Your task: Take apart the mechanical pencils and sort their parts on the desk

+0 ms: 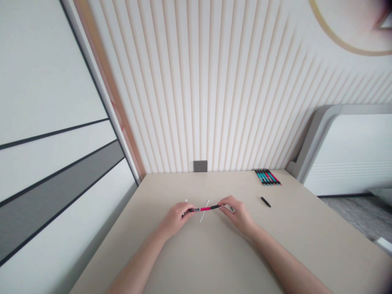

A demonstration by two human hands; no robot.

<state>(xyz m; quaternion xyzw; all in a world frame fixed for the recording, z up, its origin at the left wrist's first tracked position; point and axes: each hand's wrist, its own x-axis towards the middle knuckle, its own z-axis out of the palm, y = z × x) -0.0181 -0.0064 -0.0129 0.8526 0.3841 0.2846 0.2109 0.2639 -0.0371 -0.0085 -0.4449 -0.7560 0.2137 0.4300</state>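
Between my two hands a red and black pen (pixel 205 208) is held lengthwise, a little above the table. My left hand (pixel 178 216) pinches its left end between thumb and fingers. The fingers of my right hand (pixel 234 210) close on its black right end. A small clear or silvery piece (pixel 232 209) shows by my right fingers; I cannot make out what it is. Below the pen a thin white stick (pixel 202 217) lies slantwise on the table. Just behind my left hand a small white piece (pixel 185 200) shows, mostly hidden.
On the beige table (pixel 196 261), a row of blue, red and black pens (pixel 268 177) lies at the back right. A short black piece (pixel 266 201), perhaps a pen cap, lies nearer. Behind are a ribbed wall (pixel 196 81) and a dark socket (pixel 200 166).
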